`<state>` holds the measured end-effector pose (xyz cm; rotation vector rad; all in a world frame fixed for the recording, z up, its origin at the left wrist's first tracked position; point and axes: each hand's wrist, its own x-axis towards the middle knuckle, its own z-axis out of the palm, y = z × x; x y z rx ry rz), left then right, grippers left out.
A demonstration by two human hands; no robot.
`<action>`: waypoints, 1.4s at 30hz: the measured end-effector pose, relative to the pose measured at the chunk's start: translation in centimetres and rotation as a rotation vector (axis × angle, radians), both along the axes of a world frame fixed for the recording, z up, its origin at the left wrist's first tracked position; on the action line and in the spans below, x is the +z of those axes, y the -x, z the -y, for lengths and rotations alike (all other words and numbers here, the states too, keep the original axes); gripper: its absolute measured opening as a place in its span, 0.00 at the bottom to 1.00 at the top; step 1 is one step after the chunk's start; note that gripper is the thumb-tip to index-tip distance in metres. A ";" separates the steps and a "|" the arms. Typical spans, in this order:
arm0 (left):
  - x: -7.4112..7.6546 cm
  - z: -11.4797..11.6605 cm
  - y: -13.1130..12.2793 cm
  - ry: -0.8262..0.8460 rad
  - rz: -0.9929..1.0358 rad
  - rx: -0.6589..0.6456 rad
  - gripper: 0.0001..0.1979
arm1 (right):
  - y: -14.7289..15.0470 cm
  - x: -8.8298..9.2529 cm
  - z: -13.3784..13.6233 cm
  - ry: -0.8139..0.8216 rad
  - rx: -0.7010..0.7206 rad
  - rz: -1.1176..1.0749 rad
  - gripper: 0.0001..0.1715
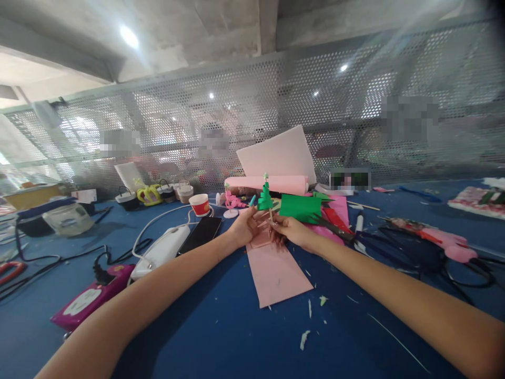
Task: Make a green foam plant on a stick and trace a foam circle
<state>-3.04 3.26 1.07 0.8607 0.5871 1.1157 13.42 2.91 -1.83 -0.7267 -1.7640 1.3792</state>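
Observation:
A small green paper tree on a thin stick stands upright between my two hands over the blue table. My left hand has its fingers curled and touching the tree's lower edge. My right hand pinches the stick just below the tree. A pink sheet of paper lies flat on the table under both hands. Green paper and red and pink sheets lie just behind my right hand.
Scissors lie right of my right hand. A black phone, a white device with cables, a magenta box and a red-and-white cup sit on the left. A pink roll and a perforated metal screen stand behind.

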 end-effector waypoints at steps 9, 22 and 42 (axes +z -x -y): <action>-0.7 -0.5 0.3 -0.032 -0.026 0.029 0.04 | 0.0 0.1 0.1 0.016 0.002 0.003 0.24; -1.2 -0.8 0.1 -0.132 -0.064 -0.022 0.14 | 0.1 0.0 0.0 0.006 -0.004 0.003 0.23; -0.7 0.0 -0.2 -0.194 -0.059 -0.041 0.20 | 0.2 0.2 0.4 0.012 -0.049 -0.008 0.26</action>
